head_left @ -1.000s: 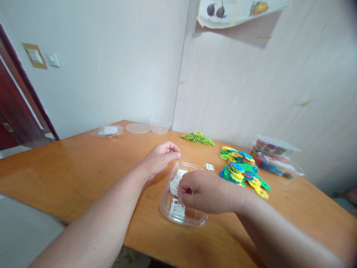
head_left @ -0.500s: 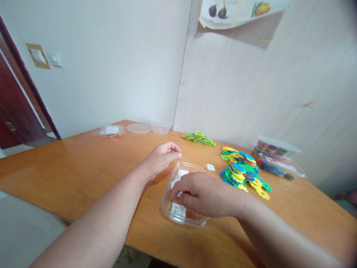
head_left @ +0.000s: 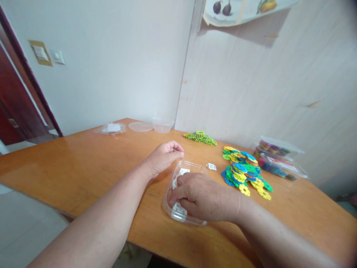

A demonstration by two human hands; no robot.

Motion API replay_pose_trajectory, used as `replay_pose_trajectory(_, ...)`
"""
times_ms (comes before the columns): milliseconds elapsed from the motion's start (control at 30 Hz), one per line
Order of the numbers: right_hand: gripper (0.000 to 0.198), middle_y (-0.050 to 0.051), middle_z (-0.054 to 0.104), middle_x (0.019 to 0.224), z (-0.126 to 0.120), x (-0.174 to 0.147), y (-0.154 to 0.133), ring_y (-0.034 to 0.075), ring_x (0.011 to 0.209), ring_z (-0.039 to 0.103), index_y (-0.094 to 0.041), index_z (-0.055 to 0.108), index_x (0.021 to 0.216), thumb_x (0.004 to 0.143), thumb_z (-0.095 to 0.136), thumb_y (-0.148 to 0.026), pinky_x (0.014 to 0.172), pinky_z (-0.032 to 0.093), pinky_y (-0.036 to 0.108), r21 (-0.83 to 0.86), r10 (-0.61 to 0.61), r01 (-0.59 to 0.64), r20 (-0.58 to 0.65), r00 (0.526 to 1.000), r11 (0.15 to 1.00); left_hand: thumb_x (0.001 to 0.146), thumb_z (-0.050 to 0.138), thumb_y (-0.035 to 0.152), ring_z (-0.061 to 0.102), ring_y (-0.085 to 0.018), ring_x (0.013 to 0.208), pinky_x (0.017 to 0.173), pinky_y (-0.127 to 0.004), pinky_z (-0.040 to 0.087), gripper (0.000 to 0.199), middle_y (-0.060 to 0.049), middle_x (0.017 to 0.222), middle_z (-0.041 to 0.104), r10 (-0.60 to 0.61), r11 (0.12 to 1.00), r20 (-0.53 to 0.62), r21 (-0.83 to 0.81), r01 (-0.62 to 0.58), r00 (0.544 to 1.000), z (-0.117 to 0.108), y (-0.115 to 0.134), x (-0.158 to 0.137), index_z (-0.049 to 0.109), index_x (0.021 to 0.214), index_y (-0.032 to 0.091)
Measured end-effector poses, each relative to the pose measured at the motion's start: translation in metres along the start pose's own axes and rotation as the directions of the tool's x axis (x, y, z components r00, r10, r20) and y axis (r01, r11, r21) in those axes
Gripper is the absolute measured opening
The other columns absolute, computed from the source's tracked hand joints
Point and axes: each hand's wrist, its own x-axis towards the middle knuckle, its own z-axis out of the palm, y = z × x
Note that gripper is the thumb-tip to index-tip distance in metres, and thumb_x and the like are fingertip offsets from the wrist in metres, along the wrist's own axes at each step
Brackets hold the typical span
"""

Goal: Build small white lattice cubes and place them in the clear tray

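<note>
A clear plastic container lies before me, holding several small white cut-out pieces with dark printing. My right hand reaches into it, its thumb and bent fingers closed down on a white cut-out piece at the near end; the fingertips are partly hidden. At the container's far left corner is my left hand, fingers curled and thumb against them; anything in that pinch is hidden. One white house-shaped cut-out rests on the table just right of the container.
On the wooden table, colourful notched discs are piled to the right, with stacked clear boxes behind them. Green linked pieces lie near the wall. A clear tub, round lid and clear package stand at the back left.
My right hand has moved towards the near end of the container, its fingers now over the white piece there. The left hand stays at the far corner. The view has shifted slightly.
</note>
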Motion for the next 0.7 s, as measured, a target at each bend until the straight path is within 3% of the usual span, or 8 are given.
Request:
replay_pose_trajectory(133,0.034,0.001,0.072,0.1,0.0,-0.001,0.0,0.017,0.089,0.061,-0.027,0.074,0.101,0.084,0.049,-0.012,0.078,0.04,0.027,-0.019,0.048,-0.048,0.015,0.999,0.999,0.073,0.065,0.03,0.059,-0.015,0.075,0.072,-0.029,0.042,0.02,-0.002,0.08,0.065,0.002,1.0,-0.002,-0.004,-0.002,1.0,0.0,0.001,0.0,0.06,0.086,0.017)
replay_pose_trajectory(300,0.035,0.001,0.071,0.096,0.0,-0.002,0.002,0.016,0.084,0.059,-0.028,0.074,0.102,0.083,0.05,-0.012,0.073,0.039,0.027,-0.012,0.002,-0.002,0.017,1.0,1.0,0.072,0.065,0.03,0.059,-0.015,0.076,0.074,-0.029,0.042,0.019,-0.001,0.079,0.065,0.011,1.0,-0.009,-0.009,-0.011,1.0,0.001,0.002,-0.002,0.06,0.085,0.017)
replay_pose_trajectory(533,0.033,0.001,0.07,0.096,-0.001,-0.002,0.0,0.016,0.088,0.059,-0.026,0.073,0.097,0.083,0.048,-0.009,0.079,0.04,0.027,0.028,-0.018,0.017,0.014,1.0,0.999,0.072,0.065,0.03,0.059,-0.016,0.077,0.076,-0.029,0.042,0.019,-0.001,0.079,0.066,-0.004,1.0,-0.026,-0.012,0.004,1.0,0.002,0.003,-0.002,0.06,0.084,0.018)
replay_pose_trajectory(633,0.032,0.0,0.071,0.1,-0.01,-0.007,0.0,0.015,0.092,0.059,-0.024,0.072,0.099,0.085,0.046,-0.01,0.083,0.041,0.027,0.048,-0.008,0.011,-0.061,0.998,0.999,0.073,0.065,0.031,0.059,-0.016,0.078,0.075,-0.029,0.042,0.019,-0.001,0.08,0.066,-0.003,1.0,-0.029,-0.004,0.003,1.0,0.001,0.001,-0.001,0.061,0.085,0.018)
replay_pose_trajectory(700,0.032,0.001,0.071,0.101,-0.02,-0.012,0.006,0.015,0.09,0.06,-0.024,0.071,0.103,0.085,0.046,-0.012,0.08,0.042,0.026,0.063,0.073,-0.063,-0.159,0.985,0.996,0.073,0.064,0.031,0.059,-0.016,0.079,0.075,-0.029,0.042,0.019,-0.001,0.081,0.066,-0.002,1.0,-0.028,0.002,0.002,1.0,0.0,0.0,-0.001,0.06,0.086,0.018)
